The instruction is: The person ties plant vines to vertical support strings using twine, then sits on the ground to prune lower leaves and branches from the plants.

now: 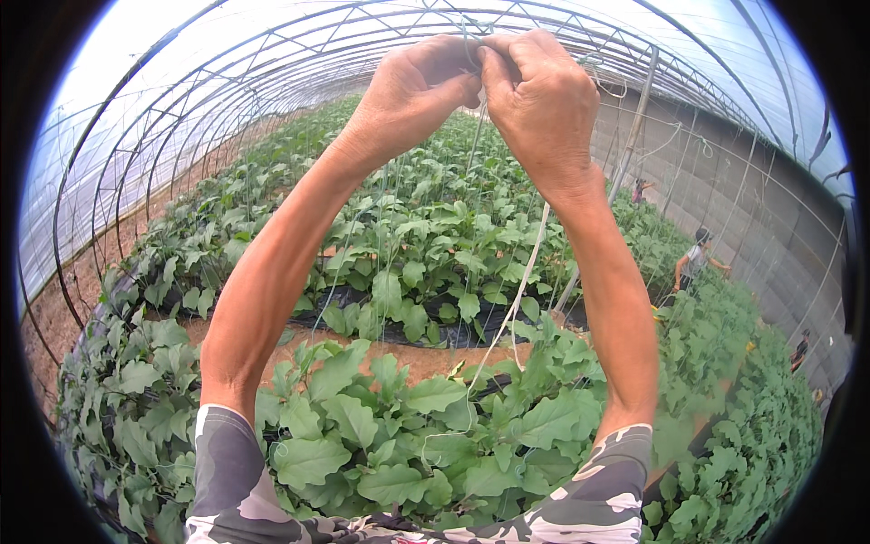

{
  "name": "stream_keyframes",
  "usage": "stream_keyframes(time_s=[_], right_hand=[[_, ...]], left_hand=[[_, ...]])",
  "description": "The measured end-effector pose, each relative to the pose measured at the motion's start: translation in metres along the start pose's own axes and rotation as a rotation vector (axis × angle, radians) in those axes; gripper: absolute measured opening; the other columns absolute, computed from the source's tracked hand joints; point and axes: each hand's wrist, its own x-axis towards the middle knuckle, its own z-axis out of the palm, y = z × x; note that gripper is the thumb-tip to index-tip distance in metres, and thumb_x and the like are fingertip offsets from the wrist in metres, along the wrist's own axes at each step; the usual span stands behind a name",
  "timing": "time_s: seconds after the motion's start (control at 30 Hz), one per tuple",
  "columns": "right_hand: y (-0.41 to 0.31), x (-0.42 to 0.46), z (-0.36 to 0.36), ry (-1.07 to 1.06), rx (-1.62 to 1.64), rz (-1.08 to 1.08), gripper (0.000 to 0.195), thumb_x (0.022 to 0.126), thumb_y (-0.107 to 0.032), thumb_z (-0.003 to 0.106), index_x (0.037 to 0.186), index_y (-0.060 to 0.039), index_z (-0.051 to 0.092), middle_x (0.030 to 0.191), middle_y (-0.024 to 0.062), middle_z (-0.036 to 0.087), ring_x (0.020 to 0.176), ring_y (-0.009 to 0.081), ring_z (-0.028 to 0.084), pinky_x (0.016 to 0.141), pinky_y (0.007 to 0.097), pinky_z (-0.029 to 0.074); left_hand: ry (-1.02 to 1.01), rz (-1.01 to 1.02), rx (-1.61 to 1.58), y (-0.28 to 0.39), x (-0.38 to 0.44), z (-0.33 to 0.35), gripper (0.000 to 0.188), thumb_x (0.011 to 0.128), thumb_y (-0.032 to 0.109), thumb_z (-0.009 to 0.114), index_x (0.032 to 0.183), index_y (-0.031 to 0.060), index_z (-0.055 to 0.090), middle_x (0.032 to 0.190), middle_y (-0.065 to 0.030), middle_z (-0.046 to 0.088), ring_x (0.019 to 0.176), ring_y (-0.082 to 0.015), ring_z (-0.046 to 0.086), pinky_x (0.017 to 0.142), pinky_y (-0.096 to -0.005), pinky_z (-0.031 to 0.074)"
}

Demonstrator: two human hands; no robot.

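Both my hands are raised at the top centre, their fingertips close together. My left hand (425, 95) pinches a thin green twine (469, 44), which loops up over the fingers. My right hand (544, 102) meets it from the right, thumb and forefinger closed on the same twine. A white cord (527, 275) hangs below my right hand and runs down among the leaves. Broad-leaved green plants (353, 421), which look like eggplants, stand below and between my arms. Thin strings rise from the rows behind.
A greenhouse frame of metal arches (272, 47) curves overhead. A slanted metal pole (635, 122) stands right of my right hand. Black plastic film (435, 334) lines the bed beyond a bare soil path (421, 360). Several people, one in a grey top (694, 262), are among plants near the block wall (741, 183).
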Motion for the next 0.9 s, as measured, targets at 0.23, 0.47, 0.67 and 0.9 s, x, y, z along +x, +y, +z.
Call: stream_keyframes(time_s=[0.23,0.47,0.67,0.9], right_hand=[[0.003,0.006,0.005,-0.001,0.209,0.265,0.017,0.088,-0.021,0.067,0.085,-0.0042,0.071,0.081,0.0081,0.067,0.070,0.0228,0.065,0.064,0.0328,0.052],[0.002,0.055,-0.010,-0.042,0.166,0.411,0.031,0.087,-0.023,0.063,0.074,0.0047,0.067,0.063,0.0220,0.063,0.060,0.0221,0.066,0.055,0.0386,0.046],[0.016,0.055,-0.002,-0.132,0.148,0.386,0.026,0.086,-0.021,0.063,0.082,0.0050,0.068,0.059,0.0197,0.062,0.056,0.0203,0.063,0.055,0.0383,0.046],[0.033,0.031,0.001,-0.266,0.441,0.527,0.039,0.092,-0.039,0.064,0.106,-0.0028,0.069,0.089,0.0067,0.069,0.086,0.0138,0.063,0.077,0.0286,0.049]], left_hand=[[0.110,-0.096,0.133,0.010,-0.006,0.008,0.019,0.098,0.018,0.058,0.102,0.0007,0.066,0.066,0.0039,0.054,0.058,-0.0023,0.044,0.050,-0.0199,0.035],[0.063,-0.003,0.449,-0.005,-0.034,0.016,0.014,0.096,0.013,0.060,0.091,0.0004,0.063,0.059,-0.0054,0.053,0.052,-0.0117,0.044,0.050,-0.0293,0.038],[0.005,0.100,0.551,-0.008,-0.051,0.014,0.012,0.093,0.011,0.061,0.089,0.0002,0.060,0.059,-0.0115,0.054,0.048,-0.0209,0.047,0.050,-0.0337,0.040],[0.047,-0.190,0.358,-0.009,-0.040,0.002,0.019,0.098,0.017,0.054,0.092,0.0009,0.061,0.064,0.0016,0.050,0.057,-0.0062,0.042,0.052,-0.0264,0.035]])
